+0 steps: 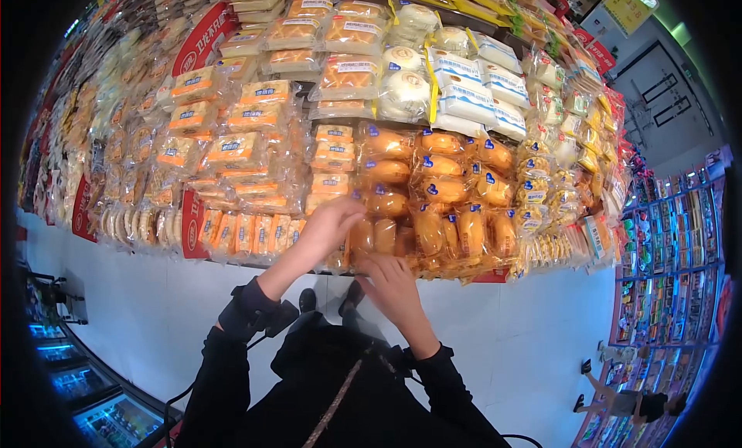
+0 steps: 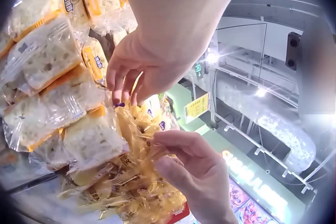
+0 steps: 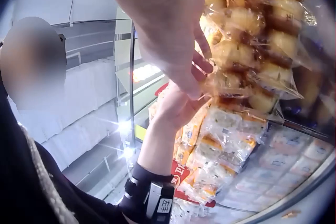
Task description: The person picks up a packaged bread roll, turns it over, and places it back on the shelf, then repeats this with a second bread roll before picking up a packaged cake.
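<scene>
Rows of golden bread rolls in clear wrappers fill the front of the display in the head view. My left hand reaches over their left end. In the left wrist view the left hand has its fingers bent down, fingertips pinching a wrapped bread roll's film by a small blue label. My right hand is lower, at the front edge of the rolls. Its thumb and forefinger close on crinkled clear film in the left wrist view. Seen from the right wrist, both hands meet beside the wrapped rolls.
Left of the rolls lie packs of orange-labelled toast; behind them are white packs and round buns. A red sign strip hangs on the front edge. Stocked shelves and another person are at the right.
</scene>
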Demonstrator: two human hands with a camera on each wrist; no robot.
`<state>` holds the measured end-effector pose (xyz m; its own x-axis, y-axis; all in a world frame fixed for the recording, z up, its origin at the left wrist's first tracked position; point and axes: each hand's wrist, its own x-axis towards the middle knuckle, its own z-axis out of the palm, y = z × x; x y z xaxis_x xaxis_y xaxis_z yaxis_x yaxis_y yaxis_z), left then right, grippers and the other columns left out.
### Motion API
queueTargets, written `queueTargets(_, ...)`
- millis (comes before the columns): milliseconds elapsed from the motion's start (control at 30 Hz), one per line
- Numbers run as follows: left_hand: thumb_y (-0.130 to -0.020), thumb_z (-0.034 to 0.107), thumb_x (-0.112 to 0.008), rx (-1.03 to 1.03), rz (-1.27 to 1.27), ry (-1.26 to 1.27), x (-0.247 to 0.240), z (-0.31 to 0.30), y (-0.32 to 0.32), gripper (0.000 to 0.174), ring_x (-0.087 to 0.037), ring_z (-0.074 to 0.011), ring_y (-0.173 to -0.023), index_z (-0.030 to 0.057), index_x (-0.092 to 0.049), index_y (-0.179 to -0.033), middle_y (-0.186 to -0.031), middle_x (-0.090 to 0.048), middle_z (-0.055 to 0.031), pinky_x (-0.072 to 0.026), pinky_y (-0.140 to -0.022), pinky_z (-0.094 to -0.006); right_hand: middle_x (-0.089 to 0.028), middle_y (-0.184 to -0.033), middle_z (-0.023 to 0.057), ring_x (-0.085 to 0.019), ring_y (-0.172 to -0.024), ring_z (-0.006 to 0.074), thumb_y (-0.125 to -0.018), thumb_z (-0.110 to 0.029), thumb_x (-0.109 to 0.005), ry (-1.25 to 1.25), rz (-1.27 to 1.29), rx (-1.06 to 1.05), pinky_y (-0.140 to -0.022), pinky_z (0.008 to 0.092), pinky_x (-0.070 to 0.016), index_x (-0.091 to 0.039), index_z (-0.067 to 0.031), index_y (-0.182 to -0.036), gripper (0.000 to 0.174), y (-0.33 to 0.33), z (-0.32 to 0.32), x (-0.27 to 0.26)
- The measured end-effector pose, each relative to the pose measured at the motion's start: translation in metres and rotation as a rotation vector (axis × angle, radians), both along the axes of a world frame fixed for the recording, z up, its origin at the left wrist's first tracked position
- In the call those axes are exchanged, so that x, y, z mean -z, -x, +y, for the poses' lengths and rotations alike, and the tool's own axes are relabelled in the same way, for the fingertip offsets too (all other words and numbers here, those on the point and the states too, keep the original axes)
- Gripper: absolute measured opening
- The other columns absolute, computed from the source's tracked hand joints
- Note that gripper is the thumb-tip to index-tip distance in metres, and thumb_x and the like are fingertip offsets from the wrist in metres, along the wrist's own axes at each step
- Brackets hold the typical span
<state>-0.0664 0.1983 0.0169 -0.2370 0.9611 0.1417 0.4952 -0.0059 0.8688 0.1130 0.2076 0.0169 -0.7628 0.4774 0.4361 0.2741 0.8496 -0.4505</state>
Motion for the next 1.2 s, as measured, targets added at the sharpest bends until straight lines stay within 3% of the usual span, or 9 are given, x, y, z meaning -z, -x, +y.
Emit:
queueTargets(67,-0.081,0.009,-0.054,0.023,0.061,-0.011,0.005,0.003,0.005,0.017,-0.058,-0.0237,-0.08,-0.0018,-0.056,-0.094,-0.087,-0.059,-0.0133,-0.0455,-0.07,-0.0285,-0.054,-0.091,0.0078,-0.052,-0.083,0.0234,-0.068,-0.009,-0.063,-0.03,0.015,0.086,-0.074,0.0324,-0.0394,-0.052,-0.0047,-0.094,0.029,0.005,-0.004,0.002)
queueTargets(367,-0.074,0.002,-0.054,-0.025,0.138,-0.168,0.0,-0.024,0.01,0.019,-0.05,-0.0332,-0.085,0.0005,-0.052,-0.093,-0.088,-0.053,-0.0151,-0.0417,-0.073,-0.0345,-0.057,-0.089,0.0105,-0.055,-0.075,0.0248,-0.071,0.001,-0.056,0.044,0.111,0.344,-0.066,0.0326,-0.0428,-0.048,-0.0037,-0.08,0.013,0.016,-0.016,0.0)
queueTargets(500,-0.077,0.004,-0.054,-0.007,0.126,-0.157,-0.014,-0.038,0.016,0.018,-0.051,-0.0306,-0.086,-0.001,-0.052,-0.094,-0.089,-0.053,-0.0147,-0.0416,-0.075,-0.0335,-0.057,-0.098,0.0143,-0.057,-0.085,0.0169,-0.085,-0.003,-0.046,0.552,0.37,0.493,-0.076,0.0288,-0.0437,-0.045,-0.0005,-0.089,0.005,0.025,-0.019,-0.018)
queueTargets(633,-0.084,0.013,-0.05,-0.03,-0.112,-0.185,-0.03,-0.046,0.02,0.023,-0.053,-0.0213,-0.09,0.0006,-0.052,-0.103,-0.095,-0.055,-0.0106,-0.0417,-0.079,-0.0295,-0.056,-0.099,0.019,-0.056,-0.086,0.0186,-0.086,-0.004,-0.042,0.573,0.831,0.299,-0.082,0.0279,-0.041,-0.042,0.0003,-0.092,0.007,0.03,-0.005,-0.033)
queueTargets(733,-0.089,0.02,-0.045,0.033,-0.563,-0.111,-0.063,-0.047,0.025,0.028,-0.054,-0.0144,-0.09,0.002,-0.051,-0.109,-0.099,-0.056,-0.0076,-0.0429,-0.077,-0.0263,-0.06,-0.089,0.0117,-0.043,-0.057,0.0016,-0.086,-0.005,-0.046,0.998,0.967,0.202,-0.052,0.0141,-0.0342,-0.042,-0.0045,-0.092,0.008,0.031,0.002,-0.058)
queueTargets(767,-0.09,0.022,-0.043,0.06,-0.731,-0.074,-0.077,-0.048,0.026,0.029,-0.054,-0.0123,-0.09,0.0022,-0.051,-0.11,-0.101,-0.057,-0.0072,-0.0436,-0.076,-0.0253,-0.061,-0.086,0.0096,-0.029,-0.051,-0.0012,-0.087,-0.008,-0.045,0.992,0.948,0.22,-0.047,0.0128,-0.0242,-0.044,-0.0058,-0.093,0.007,0.036,0.003,-0.066)
queueTargets(833,-0.09,0.023,-0.042,0.089,-0.7,-0.033,-0.104,-0.049,0.029,0.03,-0.054,-0.0095,-0.087,0.0019,-0.051,-0.11,-0.101,-0.057,-0.007,-0.0445,-0.072,-0.0225,-0.061,-0.088,0.0096,-0.027,-0.049,-0.0015,-0.087,-0.009,-0.045,1.022,0.911,0.193,-0.046,0.0126,-0.0226,-0.045,-0.0053,-0.093,0.007,0.041,0.007,-0.077)
queueTargets(933,-0.088,0.014,-0.044,0.107,-0.694,0.041,-0.113,-0.046,0.043,0.026,-0.054,-0.0087,-0.085,0.0002,-0.051,-0.109,-0.1,-0.058,-0.0071,-0.0453,-0.069,-0.0211,-0.06,-0.094,0.017,-0.057,-0.088,0.018,-0.086,-0.013,-0.045,0.985,0.851,0.203,-0.076,0.0242,-0.0425,-0.048,-0.0003,-0.095,0.016,0.05,0.008,-0.09)
queueTargets(1200,-0.086,0.006,-0.046,0.07,-0.682,-0.168,-0.12,-0.057,0.051,0.02,-0.054,-0.01,-0.088,-0.0013,-0.053,-0.103,-0.101,-0.059,-0.0099,-0.0432,-0.074,-0.0223,-0.054,-0.109,0.0188,-0.054,-0.098,0.0212,-0.09,-0.019,-0.04,1.099,0.915,0.006,-0.085,0.0299,-0.0427,-0.044,0.0049,-0.116,0.036,0.077,-0.006,-0.107)
